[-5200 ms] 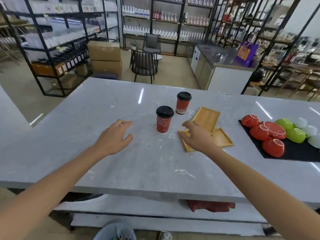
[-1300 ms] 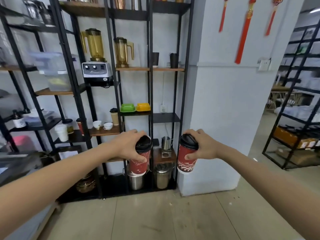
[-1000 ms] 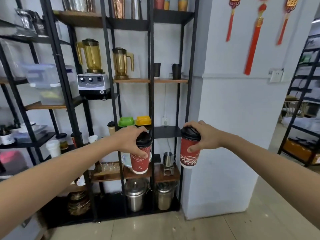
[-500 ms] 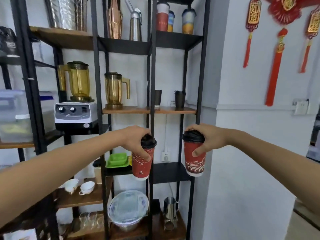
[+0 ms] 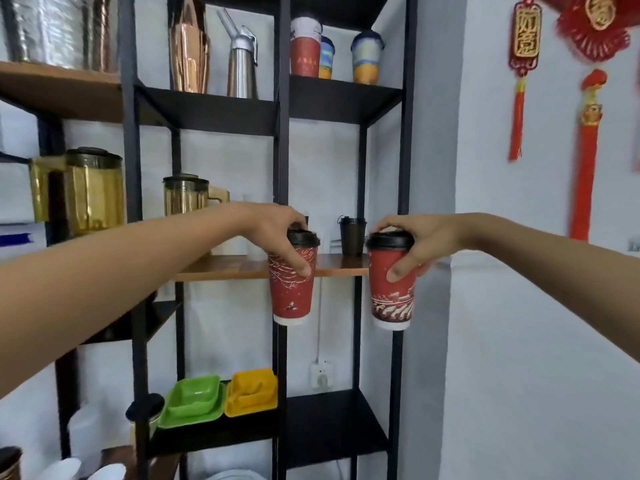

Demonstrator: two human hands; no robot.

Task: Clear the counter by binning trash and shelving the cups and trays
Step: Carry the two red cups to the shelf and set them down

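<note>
Held aloft before the shelf [image 5: 270, 268]: left hand [image 5: 277, 233] clamped round left cup [image 5: 292, 292], right hand [image 5: 415, 244] round right cup [image 5: 393, 292]. Probably light, crushable paper; best gripped near the lids.

"如意" on red wall charm [image 5: 525, 34]

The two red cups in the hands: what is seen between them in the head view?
Between the left red cup and the right red cup, the head view shows a dark cup on the wooden shelf behind, and a black upright post.
</note>
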